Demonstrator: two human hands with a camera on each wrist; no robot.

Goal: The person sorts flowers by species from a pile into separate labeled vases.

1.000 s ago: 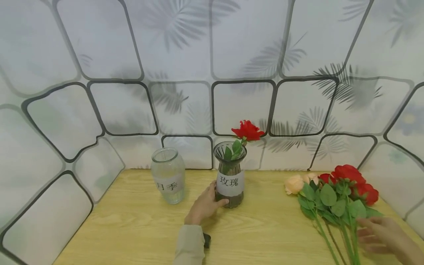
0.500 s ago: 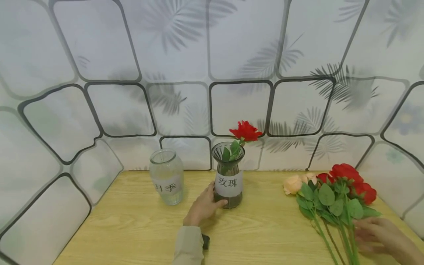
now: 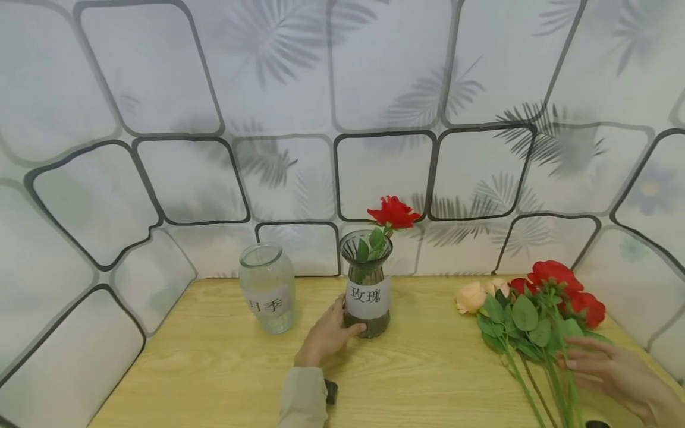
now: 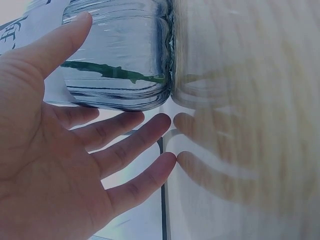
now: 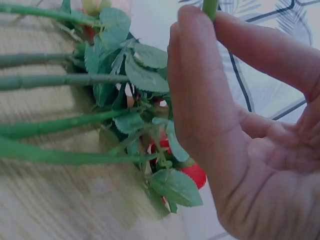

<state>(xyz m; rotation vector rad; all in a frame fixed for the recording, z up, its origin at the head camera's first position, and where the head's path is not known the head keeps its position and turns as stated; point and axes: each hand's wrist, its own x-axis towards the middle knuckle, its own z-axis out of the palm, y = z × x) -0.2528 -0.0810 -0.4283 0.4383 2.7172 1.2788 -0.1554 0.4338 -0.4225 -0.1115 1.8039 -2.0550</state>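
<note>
A dark, ribbed glass vase (image 3: pixel 367 324) with a white lettered label stands upright, one red rose (image 3: pixel 393 213) leaning out of its mouth. My left hand (image 3: pixel 325 336) holds the vase low on its left side, thumb across the front and fingers behind. Through the glass in the left wrist view, a green stem (image 4: pixel 107 70) shows. On the right lies a bunch of red roses (image 3: pixel 587 309) and peach flowers (image 3: pixel 471 297) with leafy stems. My right hand (image 3: pixel 615 371) pinches a green stem (image 5: pixel 209 7) between thumb and finger; its bloom is outside the right wrist view.
A clear glass vase (image 3: pixel 270 318) with a lettered label stands left of the dark one, holding no flowers. The wooden table (image 3: pixel 214 368) meets a patterned wall covering (image 3: pixel 385 172) at the back and sides.
My right hand has moved in along the bunch and now pinches a stem; the top red rose has risen slightly. The left hand stays on the vase. The head view has shifted slightly.
</note>
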